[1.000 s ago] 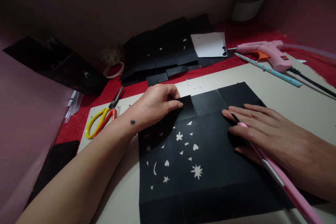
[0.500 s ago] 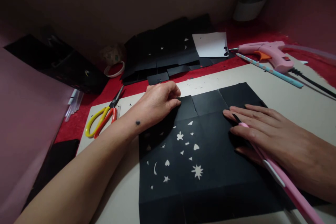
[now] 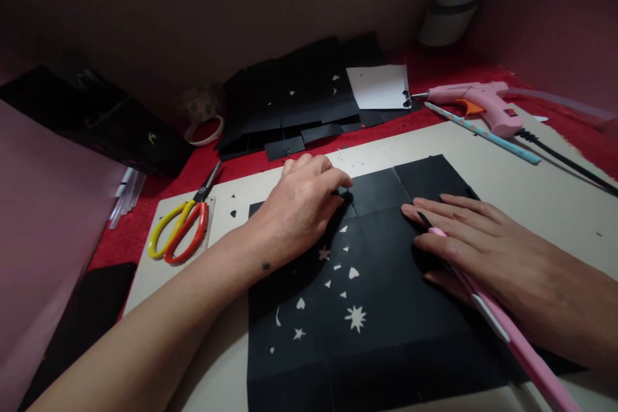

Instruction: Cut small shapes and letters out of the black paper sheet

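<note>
A creased sheet of black paper (image 3: 386, 309) lies on the white board, with stars, hearts, triangles and other small shapes cut out of it. My left hand (image 3: 309, 196) is over the sheet's upper left part, fingers curled and thumb bent toward the index finger. Whatever its fingertips may hold is hidden or too small to name. Flat on the sheet's right side rests my right hand (image 3: 497, 254), its fingers stretched forward. A pink craft knife (image 3: 516, 341) is gripped between those fingers, its dark blade tip pointing up and left over the paper.
Yellow-and-orange scissors (image 3: 186, 228) lie on the board (image 3: 526, 187) at left, over a clear ruler. A pink glue gun (image 3: 477, 100), a light blue pencil (image 3: 483, 132) and a white card (image 3: 379, 87) are at the back. Folded black paper (image 3: 284, 93) sits behind on red cloth.
My left hand has moved right and slightly down across the sheet, now shading the flower-like cutout. Right hand and knife stay in place on the paper. The view has shifted slightly.
</note>
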Demonstrator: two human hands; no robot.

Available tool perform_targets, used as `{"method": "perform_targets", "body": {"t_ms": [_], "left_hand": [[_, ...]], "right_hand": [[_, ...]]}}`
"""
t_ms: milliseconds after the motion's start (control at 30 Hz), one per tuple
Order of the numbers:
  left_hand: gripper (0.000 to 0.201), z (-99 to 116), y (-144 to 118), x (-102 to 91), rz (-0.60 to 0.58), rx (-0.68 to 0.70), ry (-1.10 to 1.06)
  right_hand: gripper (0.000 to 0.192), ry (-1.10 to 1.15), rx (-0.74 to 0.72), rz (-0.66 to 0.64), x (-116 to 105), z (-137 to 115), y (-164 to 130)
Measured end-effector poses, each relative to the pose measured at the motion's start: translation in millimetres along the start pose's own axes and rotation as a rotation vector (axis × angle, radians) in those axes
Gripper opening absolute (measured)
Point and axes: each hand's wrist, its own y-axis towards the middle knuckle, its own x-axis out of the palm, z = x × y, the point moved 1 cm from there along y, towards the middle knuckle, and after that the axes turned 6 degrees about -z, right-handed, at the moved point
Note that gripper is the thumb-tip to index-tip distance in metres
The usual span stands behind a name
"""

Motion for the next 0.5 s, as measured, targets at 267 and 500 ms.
{"method": "perform_targets", "body": {"t_ms": [267,500], "left_hand": [[0.019,-11,5,3.7,-0.080,0.028,-0.125],[0.018,-13,6,3.2,-0.076,0.014,-0.203]], "right_hand": [[0.015,0.055,0.007,0.021,-5,1,2],[0.024,0.177,0.036,0.072,-15,13,-4]]}}
